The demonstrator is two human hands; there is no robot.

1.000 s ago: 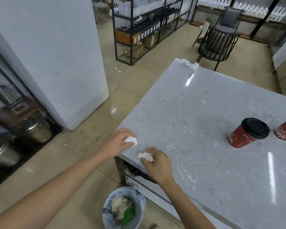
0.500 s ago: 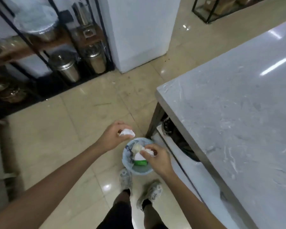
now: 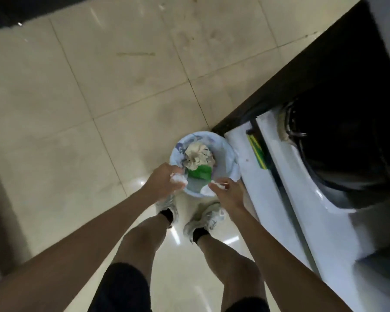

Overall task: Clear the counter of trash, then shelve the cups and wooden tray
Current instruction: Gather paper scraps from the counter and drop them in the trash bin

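Over the bin (image 3: 231, 158) on the floor, both hands full: left hand (image 3: 161, 183) clenched round a white paper wad (image 3: 178, 178), right hand (image 3: 229, 194) pinching another scrap (image 3: 218, 185). Best to open fingers squarely above the rim — not beside it — letting both drop inside.

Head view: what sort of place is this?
Probably a café or shop work area, though that's a guess: pale tiled floor, a small lined trash bin already holding paper waste, and a white lower shelf beneath a counter with dark gear stowed on it.
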